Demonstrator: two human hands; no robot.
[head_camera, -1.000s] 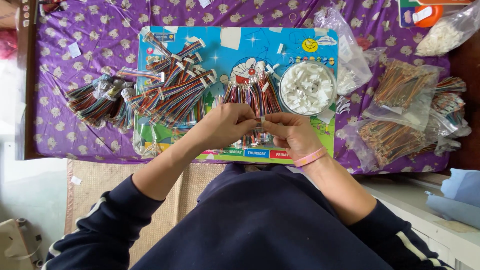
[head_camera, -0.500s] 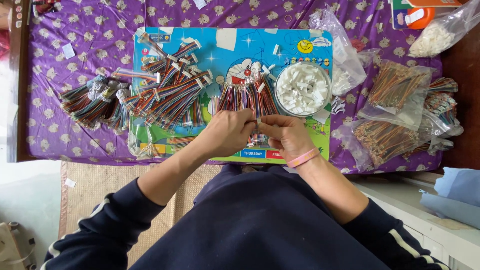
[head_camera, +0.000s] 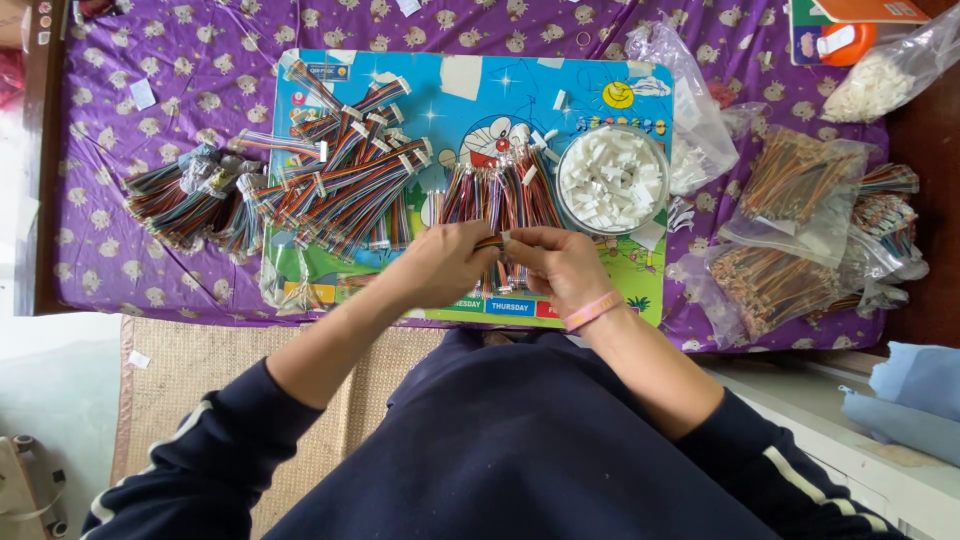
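My left hand (head_camera: 440, 262) and my right hand (head_camera: 555, 265) meet over the near edge of a blue cartoon board (head_camera: 480, 90). Between the fingertips they pinch a short multicoloured ribbon cable (head_camera: 490, 241) with a small white connector (head_camera: 506, 237) at its end. Just beyond the hands lies a bundle of similar cables (head_camera: 495, 192). A round bowl of white plastic connectors (head_camera: 612, 180) stands to the right of that bundle. A pink band circles my right wrist.
A heap of finished cables with white plugs (head_camera: 345, 180) covers the board's left half, more bundles (head_camera: 190, 200) lie on the purple cloth (head_camera: 110, 260). Clear bags of cables (head_camera: 790, 230) sit at the right. A woven mat (head_camera: 200, 360) lies below.
The view has shifted slightly, so everything sits a little lower and more to the right. Both hands stay together on the cable and connector.
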